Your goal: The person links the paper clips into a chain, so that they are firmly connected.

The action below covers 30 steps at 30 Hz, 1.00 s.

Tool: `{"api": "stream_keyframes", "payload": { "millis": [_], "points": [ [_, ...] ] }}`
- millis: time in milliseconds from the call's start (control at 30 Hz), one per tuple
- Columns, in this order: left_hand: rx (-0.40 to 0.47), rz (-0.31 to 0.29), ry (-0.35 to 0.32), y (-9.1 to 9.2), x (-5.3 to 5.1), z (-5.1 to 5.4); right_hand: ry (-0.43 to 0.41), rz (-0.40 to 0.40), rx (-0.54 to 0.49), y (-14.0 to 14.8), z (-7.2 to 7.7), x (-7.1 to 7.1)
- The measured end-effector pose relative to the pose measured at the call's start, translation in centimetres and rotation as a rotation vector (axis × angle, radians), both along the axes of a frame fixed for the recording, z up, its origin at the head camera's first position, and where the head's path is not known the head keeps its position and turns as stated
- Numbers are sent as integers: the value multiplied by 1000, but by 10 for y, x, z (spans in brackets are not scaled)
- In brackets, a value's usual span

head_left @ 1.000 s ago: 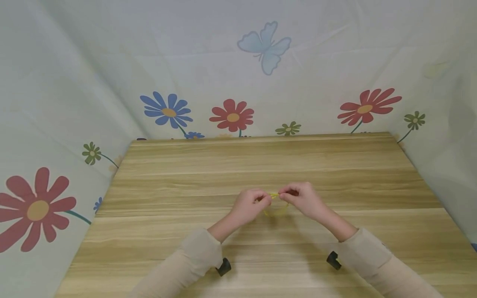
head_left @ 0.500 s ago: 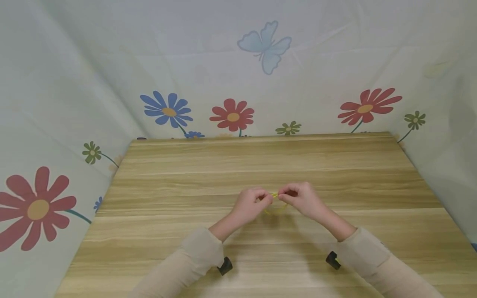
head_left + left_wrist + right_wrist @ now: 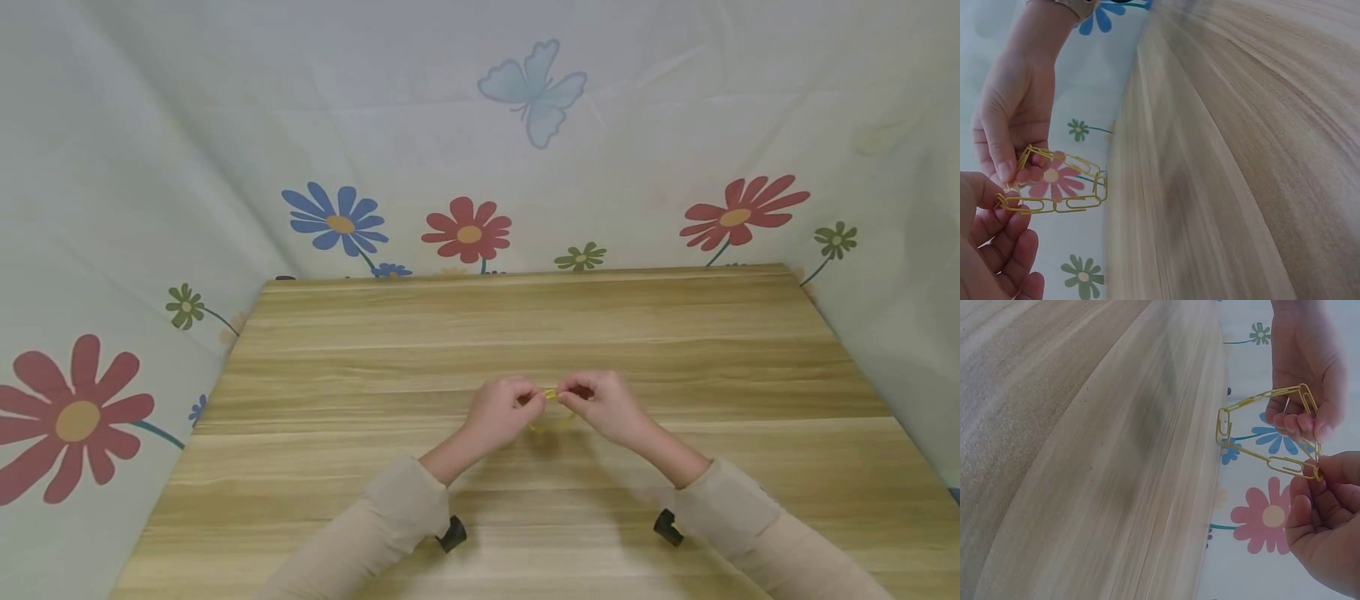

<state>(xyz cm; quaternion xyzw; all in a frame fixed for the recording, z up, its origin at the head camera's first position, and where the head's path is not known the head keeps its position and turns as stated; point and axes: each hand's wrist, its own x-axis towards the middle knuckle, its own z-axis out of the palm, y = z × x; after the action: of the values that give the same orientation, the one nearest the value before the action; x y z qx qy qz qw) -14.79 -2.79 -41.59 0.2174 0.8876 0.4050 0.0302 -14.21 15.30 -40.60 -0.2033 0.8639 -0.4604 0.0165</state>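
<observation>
Several linked yellow paper clips form a paper clip chain, hanging as a loop below both hands over the table. My left hand pinches the chain between thumb and fingertips. Close beside it, my right hand pinches another part of the chain, with a short yellow stretch showing between the two sets of fingertips. In the left wrist view the paper clip chain dangles in a closed-looking loop. The right wrist view shows the same paper clip chain from the other side; fingertips partly hide the clips they pinch.
A wood-grain table lies beneath the hands. Behind it and to the sides hangs a pale curtain printed with flowers and a butterfly. A small black part sticks out under each sleeve cuff.
My right hand has shifted slightly left, toward my left hand, narrowing the gap between the fingertips. The left hand has hardly moved, and both keep their pinch on the chain.
</observation>
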Motion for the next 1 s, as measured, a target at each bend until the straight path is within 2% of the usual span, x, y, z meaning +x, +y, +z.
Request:
{"api": "stream_keyframes", "payload": {
  "millis": [200, 333, 433, 533, 733, 867, 1000],
  "points": [
    [-16, 14, 35, -2, 0, -1, 20, -31, -9, -1, 2, 0],
    [-22, 29, 23, -5, -1, -4, 20, -44, -10, 2, 1, -2],
    [-11, 37, 0, -6, -2, -6, -19, -42, -35, 4, -1, -4],
    [18, 41, -67, -8, -4, -8, -90, -39, -83, 7, -2, -7],
    [105, 39, -270, -16, -12, -15, -305, -22, -194, 13, -3, -15],
    [139, 14, -344, -20, -17, -20, -454, -14, -258, 15, -9, -19],
    [152, -26, -395, -22, -21, -26, -555, -1, -281, 15, -20, -22]
  ]
}}
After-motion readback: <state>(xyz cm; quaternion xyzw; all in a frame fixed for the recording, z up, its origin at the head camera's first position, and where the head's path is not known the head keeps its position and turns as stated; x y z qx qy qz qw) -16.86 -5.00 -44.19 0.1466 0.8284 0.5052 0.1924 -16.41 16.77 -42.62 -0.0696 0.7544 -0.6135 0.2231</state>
